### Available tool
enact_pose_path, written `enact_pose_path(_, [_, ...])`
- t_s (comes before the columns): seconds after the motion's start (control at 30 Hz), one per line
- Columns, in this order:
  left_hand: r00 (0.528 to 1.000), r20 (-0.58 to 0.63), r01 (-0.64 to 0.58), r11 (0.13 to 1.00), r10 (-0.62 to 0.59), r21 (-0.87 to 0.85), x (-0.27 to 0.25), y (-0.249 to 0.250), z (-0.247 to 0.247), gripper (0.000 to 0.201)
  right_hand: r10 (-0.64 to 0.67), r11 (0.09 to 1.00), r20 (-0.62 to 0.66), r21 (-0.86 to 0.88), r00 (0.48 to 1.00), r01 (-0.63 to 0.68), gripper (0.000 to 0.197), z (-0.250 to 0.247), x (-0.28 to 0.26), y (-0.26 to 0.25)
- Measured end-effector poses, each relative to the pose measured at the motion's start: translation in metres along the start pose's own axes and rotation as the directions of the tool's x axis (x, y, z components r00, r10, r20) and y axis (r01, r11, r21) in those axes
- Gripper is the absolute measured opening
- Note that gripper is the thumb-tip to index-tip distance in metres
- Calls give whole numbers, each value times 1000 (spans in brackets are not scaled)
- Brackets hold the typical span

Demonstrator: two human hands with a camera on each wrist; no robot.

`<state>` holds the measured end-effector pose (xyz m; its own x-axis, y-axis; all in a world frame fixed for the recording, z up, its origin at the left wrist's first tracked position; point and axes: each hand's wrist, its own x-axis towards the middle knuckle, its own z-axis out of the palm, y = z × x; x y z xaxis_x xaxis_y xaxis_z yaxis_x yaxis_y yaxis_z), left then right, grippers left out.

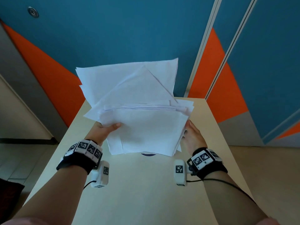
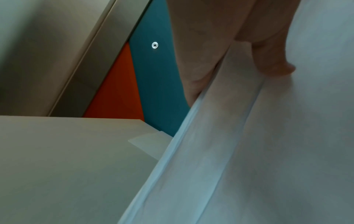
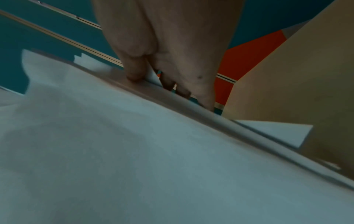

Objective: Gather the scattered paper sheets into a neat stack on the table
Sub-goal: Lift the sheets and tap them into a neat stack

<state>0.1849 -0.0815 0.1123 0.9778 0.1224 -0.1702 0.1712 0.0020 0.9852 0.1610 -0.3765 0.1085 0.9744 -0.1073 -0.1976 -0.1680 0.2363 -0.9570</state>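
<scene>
The left hand pinches the papers with thumb on top. The right hand presses flat against their right side. The papers are between both hands, tilted up above the desk, corners sticking out past its far edge.

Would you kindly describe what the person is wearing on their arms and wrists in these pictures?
Both forearms are bare. Each wrist carries a black band topped with white blocks printed with black square-code markers. A white boxy camera unit, also marked, hangs inside each wrist, with a thin black cable trailing back. A pink sleeve edge shows at the bottom left.
</scene>
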Motion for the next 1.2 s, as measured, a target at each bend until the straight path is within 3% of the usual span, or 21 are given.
enact_pose_path(0.2, [1000, 17, -6, 999, 7, -40, 5, -4, -1, 9, 14, 995, -30, 99, 999, -11, 22, -11, -4, 8])
enact_pose_path(0.37, [1000, 30, -6, 999, 7, -54, 4, -1, 0, 12, 139, 962, 7, -239, 990, -134, 15, -12, -14, 23])
enact_pose_path(0.53, [1000, 22, 6, 998, -5, -65, 4, 0, 1, 11, 117, 905, 77, -420, 990, -74, 64, -29, -2, 23])
enact_pose_path(0.6, [1000, 17, 11, 998, -10, -67, 3, 0, 1, 12, 103, 918, 210, -396, 972, -12, 75, -31, 1, 10])
enact_pose_path(0.7, [999, -24, 26, 996, -28, -81, 4, 1, 2, 47, 100, 873, 377, -478, 921, 101, 89, -22, -3, -9])
enact_pose_path(0.77, [998, -42, 35, 995, -39, -92, 5, 1, 3, 41, 61, 830, 398, -530, 916, 175, 112, -17, -2, -9])
enact_pose_path(0.87, [995, -84, 43, 996, -49, -72, 7, 1, 5, 26, 24, 814, 338, -552, 941, 178, 142, -7, -5, -7])
enact_pose_path(1.03, [991, -130, 28, 996, -39, -84, 8, 2, 8, 46, -22, 776, 366, -580, 930, 247, 140, 6, -9, -5])
enact_pose_path(1.13, [985, -174, 8, 997, -21, -73, 12, 1, 11, 12, 7, 763, 358, -605, 934, 227, 140, -2, -12, -3])
enact_pose_path(1.2, [980, -198, -23, 998, 12, -54, 12, 4, 15, 10, 13, 763, 403, -595, 915, 251, 137, -9, -18, -1])
